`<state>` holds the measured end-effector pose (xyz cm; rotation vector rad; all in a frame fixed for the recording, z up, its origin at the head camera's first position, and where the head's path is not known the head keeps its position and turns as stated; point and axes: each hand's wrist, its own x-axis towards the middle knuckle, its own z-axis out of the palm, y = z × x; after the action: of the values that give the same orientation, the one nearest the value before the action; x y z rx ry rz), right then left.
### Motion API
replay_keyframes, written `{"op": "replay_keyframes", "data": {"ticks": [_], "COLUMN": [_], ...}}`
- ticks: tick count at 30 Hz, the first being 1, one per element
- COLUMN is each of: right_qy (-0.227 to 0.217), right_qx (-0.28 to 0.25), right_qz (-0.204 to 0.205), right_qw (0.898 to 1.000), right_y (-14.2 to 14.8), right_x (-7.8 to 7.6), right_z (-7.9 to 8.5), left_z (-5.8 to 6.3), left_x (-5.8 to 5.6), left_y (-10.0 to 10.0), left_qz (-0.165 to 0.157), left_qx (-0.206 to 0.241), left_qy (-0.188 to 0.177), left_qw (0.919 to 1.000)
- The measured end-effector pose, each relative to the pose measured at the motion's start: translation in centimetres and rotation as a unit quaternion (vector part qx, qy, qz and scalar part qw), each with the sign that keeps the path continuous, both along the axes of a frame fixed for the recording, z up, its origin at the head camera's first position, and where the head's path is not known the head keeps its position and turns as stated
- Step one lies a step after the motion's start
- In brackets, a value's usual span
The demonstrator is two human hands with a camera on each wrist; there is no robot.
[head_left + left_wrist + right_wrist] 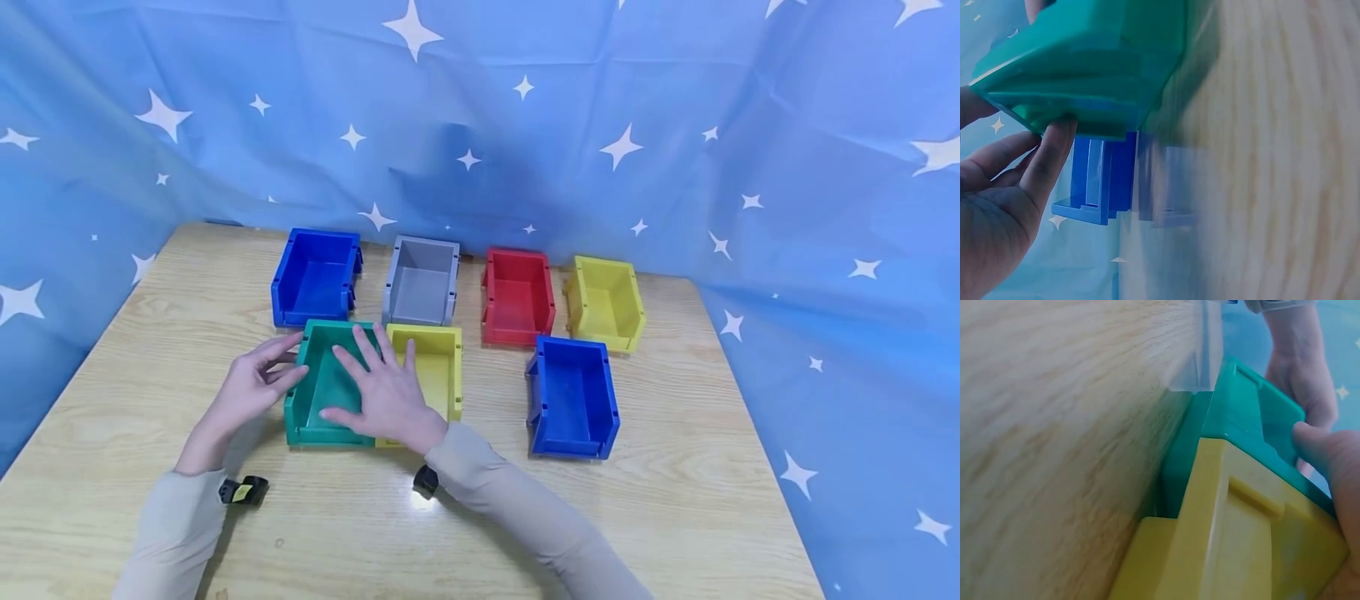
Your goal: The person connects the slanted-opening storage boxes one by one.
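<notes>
A loosely curved left hand [247,387] apparently touches the green bin [322,385]; a spread right hand [392,402] spans it and the adjoining yellow bin [437,368].

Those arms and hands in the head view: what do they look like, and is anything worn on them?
They are a person's: the left hand and right hand wear no gloves. The left sleeve and right sleeve are plain, pale greyish-beige. A small black gadget with a yellow patch shows by the left cuff.
</notes>
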<state>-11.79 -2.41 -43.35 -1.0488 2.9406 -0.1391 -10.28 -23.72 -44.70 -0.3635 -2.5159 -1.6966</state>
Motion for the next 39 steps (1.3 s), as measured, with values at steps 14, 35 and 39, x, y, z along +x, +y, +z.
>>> {"op": "replay_keyframes", "data": {"ticks": [14, 35, 39], "right_qy": [-0.001, 0.043, 0.033], "right_qx": [-0.111, -0.280, -0.297], "right_qz": [-0.008, -0.064, -0.080], "right_qw": [0.994, 0.957, 0.951], "right_y": [1.4, 8.9, 10.6], "right_x": [-0.6, -2.4, -2.7], "right_z": [1.4, 4.7, 5.0], "left_z": [-0.1, 0.1, 0.0], "left_x": [-0.2, -0.8, -1.0], "left_y": [0.1, 0.1, 0.0], "left_qz": [-0.004, -0.007, -0.008], "left_qx": [-0.011, -0.030, -0.032], "left_qy": [-0.010, -0.012, -0.006], "left_qw": [0.9999, 0.9995, 0.9994]}}
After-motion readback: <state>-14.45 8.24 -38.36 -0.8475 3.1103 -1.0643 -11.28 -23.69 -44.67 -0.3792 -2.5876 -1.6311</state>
